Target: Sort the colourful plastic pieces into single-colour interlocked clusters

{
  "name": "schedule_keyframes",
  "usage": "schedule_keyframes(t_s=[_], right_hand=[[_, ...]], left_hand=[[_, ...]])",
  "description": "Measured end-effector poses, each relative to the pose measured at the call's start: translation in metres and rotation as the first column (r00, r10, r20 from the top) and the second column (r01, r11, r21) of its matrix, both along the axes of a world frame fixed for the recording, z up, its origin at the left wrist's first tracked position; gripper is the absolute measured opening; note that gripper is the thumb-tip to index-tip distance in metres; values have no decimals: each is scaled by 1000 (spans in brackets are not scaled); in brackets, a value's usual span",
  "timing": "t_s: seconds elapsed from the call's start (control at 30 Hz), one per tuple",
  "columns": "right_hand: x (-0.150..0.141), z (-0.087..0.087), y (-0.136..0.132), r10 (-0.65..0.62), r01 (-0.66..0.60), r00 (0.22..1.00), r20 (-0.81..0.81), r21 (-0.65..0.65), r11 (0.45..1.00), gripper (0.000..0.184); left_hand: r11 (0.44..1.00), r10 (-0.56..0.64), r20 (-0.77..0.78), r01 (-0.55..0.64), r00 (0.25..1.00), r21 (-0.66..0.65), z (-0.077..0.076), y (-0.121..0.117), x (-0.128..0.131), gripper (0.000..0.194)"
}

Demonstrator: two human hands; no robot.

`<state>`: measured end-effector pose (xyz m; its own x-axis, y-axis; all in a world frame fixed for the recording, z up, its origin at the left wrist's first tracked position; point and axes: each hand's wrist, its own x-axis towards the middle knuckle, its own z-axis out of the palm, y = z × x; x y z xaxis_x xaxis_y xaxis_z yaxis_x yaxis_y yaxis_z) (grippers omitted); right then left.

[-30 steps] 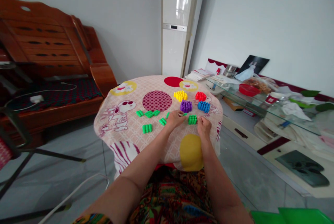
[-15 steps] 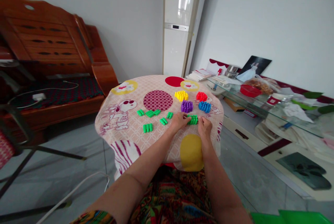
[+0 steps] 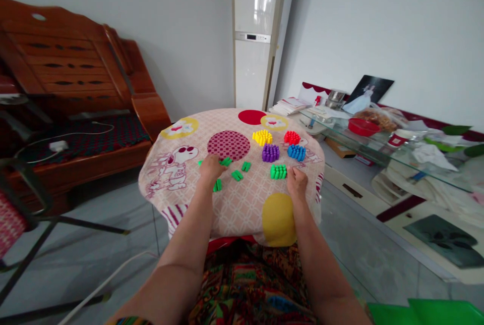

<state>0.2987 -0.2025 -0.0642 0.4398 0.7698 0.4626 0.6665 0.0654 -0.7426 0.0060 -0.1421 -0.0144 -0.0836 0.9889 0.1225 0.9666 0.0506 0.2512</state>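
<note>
My left hand [image 3: 212, 167] reaches down over the small green toy pieces on the left of the cloth, its fingertips hidden behind the hand. Loose green pieces [image 3: 226, 161] show beside it, with more green pieces [image 3: 237, 175] to its right. My right hand [image 3: 298, 180] rests with curled fingers at the right end of a compact green cluster [image 3: 279, 171]; whether anything is pinched there is hidden. Behind that cluster sit a purple cluster [image 3: 270, 153], a blue cluster [image 3: 296, 152], a yellow cluster [image 3: 262, 137] and a red cluster [image 3: 292, 137].
A patterned cloth [image 3: 238, 209] covers the round table. To the right, a glass-topped cabinet [image 3: 381, 151] holds papers, a red bowl [image 3: 363, 126] and a paper cup [image 3: 399, 138]. A wooden bench [image 3: 75, 72] stands at left, a folding chair [image 3: 49, 219] nearer.
My left hand has left the green cluster and moved left to the loose green pieces. My right hand has stayed by the cluster. The camera view has shifted slightly.
</note>
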Motion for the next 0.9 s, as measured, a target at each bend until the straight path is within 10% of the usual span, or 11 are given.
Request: schedule_keyframes(t_s=[0.43,0.63,0.9], right_hand=[[0,-2,0,-10,10,1000,20,1,1000,38],[1,-1,0,1,-1,1000,17,-10,1000,38],[1,0,0,6,-5,1000,23,-15,1000,38]], left_hand=[[992,118,67,-121,991,47,32,-16,-8,42],[973,-28,30,34,999,-226,41,-13,-9,31],[999,-43,108,43,993,5,38,-11,-17,47]])
